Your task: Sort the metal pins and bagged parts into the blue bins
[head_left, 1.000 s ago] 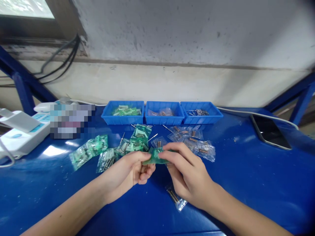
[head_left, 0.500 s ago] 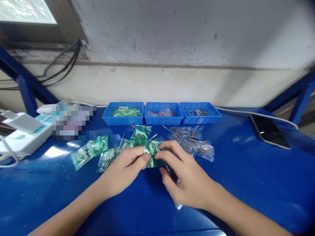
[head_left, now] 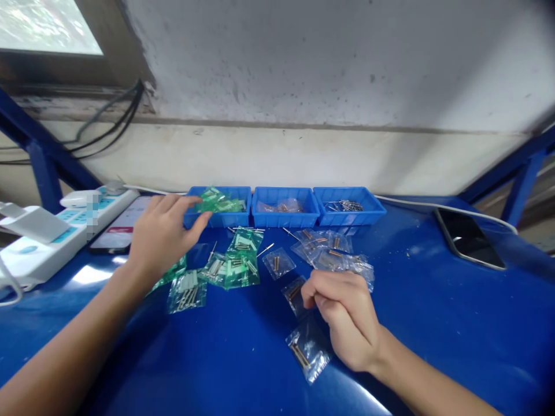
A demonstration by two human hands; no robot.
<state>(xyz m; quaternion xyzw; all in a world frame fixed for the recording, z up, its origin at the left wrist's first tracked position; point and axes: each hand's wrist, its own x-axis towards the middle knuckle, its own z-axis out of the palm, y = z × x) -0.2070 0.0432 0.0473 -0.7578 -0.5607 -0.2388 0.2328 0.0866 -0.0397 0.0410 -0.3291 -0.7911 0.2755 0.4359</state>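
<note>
My left hand is over the left edge of the left blue bin, its thumb and fingers apart. Close to its fingertips, green plastic packets lie heaped in that bin. My right hand has its fingers curled closed; whatever they hold, if anything, is hidden. Beside it are a clear packet with copper-coloured pins and, nearer me, another clear packet. Between the hands lie several green packets with metal pins and pale strips, one being the green packet.
The middle bin contains clear packets, the right bin loose metal pins. More clear packets lie before them. A power strip and a phone are at left, another phone at right.
My hands have moved apart from the green packet they held together. The left went up and left to the bin; the right moved slightly right and its fingers curled closed.
</note>
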